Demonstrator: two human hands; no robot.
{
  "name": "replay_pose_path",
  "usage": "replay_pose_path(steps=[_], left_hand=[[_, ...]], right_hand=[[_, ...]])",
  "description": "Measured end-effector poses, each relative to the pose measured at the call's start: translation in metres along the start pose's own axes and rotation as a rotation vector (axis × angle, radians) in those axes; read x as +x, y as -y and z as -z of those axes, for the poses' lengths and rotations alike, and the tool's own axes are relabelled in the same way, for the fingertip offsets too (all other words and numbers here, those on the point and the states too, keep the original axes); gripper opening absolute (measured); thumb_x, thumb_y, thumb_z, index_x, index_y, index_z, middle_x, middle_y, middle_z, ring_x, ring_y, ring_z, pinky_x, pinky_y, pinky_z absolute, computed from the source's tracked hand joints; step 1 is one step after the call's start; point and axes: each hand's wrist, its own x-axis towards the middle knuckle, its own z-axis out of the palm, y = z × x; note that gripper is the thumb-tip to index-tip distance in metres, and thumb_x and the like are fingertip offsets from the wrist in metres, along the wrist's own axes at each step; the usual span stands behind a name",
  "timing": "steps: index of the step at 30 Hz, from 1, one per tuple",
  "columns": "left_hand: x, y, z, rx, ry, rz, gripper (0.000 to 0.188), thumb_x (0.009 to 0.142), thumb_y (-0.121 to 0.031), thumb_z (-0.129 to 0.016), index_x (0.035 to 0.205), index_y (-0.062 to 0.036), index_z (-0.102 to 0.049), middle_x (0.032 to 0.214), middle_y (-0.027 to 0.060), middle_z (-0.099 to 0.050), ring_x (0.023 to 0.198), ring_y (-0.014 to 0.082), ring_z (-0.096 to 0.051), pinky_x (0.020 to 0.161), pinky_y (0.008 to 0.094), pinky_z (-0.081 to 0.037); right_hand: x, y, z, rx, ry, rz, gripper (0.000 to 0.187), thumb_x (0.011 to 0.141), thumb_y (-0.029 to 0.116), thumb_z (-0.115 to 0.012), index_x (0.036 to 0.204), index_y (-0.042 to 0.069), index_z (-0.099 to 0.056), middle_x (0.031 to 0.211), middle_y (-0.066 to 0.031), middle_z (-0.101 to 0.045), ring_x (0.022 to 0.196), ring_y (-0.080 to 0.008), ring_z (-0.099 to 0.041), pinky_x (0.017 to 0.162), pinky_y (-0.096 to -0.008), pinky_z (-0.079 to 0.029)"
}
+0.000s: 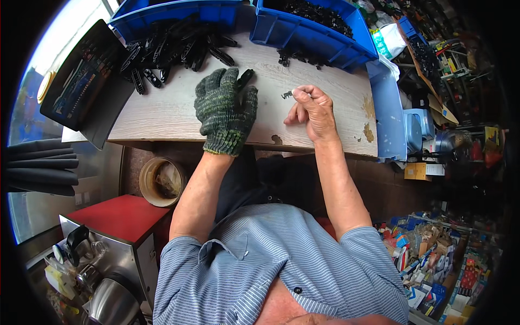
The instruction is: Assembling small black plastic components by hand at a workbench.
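Observation:
My left hand (223, 108), in a dark green-and-black knitted glove, is closed on a black elongated plastic part (245, 78). One end of this part sticks out between thumb and fingers; the glove covers the rest. To the right, my bare right hand (315, 112) pinches a small dark clip-like piece (286, 95) between thumb and forefinger. Both hands are over the pale wooden table (162, 115), a short gap apart. Beyond the left hand lies a pile of similar black parts (181, 46). Several small dark pieces (297, 57) are scattered beyond the right hand.
Two blue bins stand at the far edge, the left bin (181, 12) behind the pile, the right bin (319, 47) holding many small dark pieces. A dark panel (81, 76) leans at the table's left. A round bucket (161, 181) and red-topped cabinet (119, 216) sit below left.

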Motion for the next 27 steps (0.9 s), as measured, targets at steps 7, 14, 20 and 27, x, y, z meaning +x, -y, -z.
replay_pose_path(steps=[7,14,20,27], left_hand=[[0.007,0.016,-0.012,0.08,0.382,-0.09,0.019,0.084,-0.019,-0.066,0.102,-0.0097,-0.068,0.095,0.013,-0.067,0.097,0.0381,-0.061,0.08,0.0505,-0.05],[-0.001,-0.011,-0.015,0.076,0.374,-0.169,0.016,0.085,-0.018,-0.064,0.098,-0.0104,-0.065,0.097,0.0106,-0.065,0.1,0.0352,-0.059,0.076,0.0495,-0.05],[-0.002,-0.007,-0.016,0.134,0.375,-0.136,0.029,0.085,-0.021,-0.067,0.112,-0.0106,-0.065,0.11,0.0126,-0.066,0.103,0.0364,-0.059,0.081,0.05,-0.049],[0.011,-0.009,-0.029,0.04,0.468,-0.281,0.027,0.086,-0.019,-0.065,0.113,-0.0189,-0.068,0.099,0.0088,-0.068,0.095,0.0336,-0.062,0.077,0.049,-0.05]], right_hand=[[0.001,-0.002,-0.002,0.049,-0.02,0.006,0.02,0.088,0.025,-0.077,0.095,0.009,-0.068,0.052,-0.0022,-0.053,0.056,-0.0176,-0.066,0.051,-0.0397,-0.061],[-0.001,-0.002,0.001,0.072,-0.027,0.041,0.019,0.088,0.024,-0.077,0.096,0.01,-0.068,0.052,-0.002,-0.053,0.058,-0.0183,-0.067,0.054,-0.0425,-0.062],[-0.001,-0.003,0.002,0.147,-0.05,0.049,0.017,0.089,0.02,-0.076,0.094,0.006,-0.067,0.053,0.0,-0.052,0.054,-0.0143,-0.065,0.055,-0.0368,-0.062],[0.0,-0.007,0.008,0.08,-0.056,0.069,0.016,0.089,0.019,-0.075,0.094,0.006,-0.067,0.054,-0.0002,-0.052,0.055,-0.0139,-0.064,0.057,-0.0366,-0.062]])
